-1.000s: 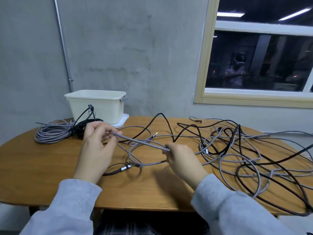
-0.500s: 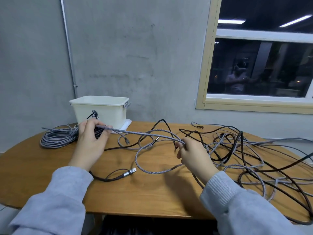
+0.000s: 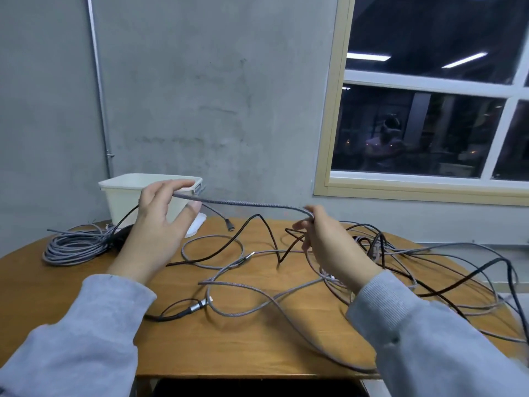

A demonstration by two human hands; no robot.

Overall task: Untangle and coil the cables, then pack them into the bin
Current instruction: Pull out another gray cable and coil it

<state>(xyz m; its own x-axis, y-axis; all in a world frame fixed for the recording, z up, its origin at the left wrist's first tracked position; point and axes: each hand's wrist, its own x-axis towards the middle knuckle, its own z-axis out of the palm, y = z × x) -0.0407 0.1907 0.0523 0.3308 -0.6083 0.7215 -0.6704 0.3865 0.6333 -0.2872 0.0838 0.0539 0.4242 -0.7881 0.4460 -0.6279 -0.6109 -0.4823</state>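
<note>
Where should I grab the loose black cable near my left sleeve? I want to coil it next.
Pinch the black cable just behind its metal plug, coming from above: that end lies flat and free on the table, clear of the tangle.

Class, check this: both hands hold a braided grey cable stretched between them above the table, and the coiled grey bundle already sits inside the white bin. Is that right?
Not quite. The head view shows the coiled grey bundle lying on the table beside the white bin, not inside it. The left hand and right hand do hold the braided grey cable stretched between them.
</note>
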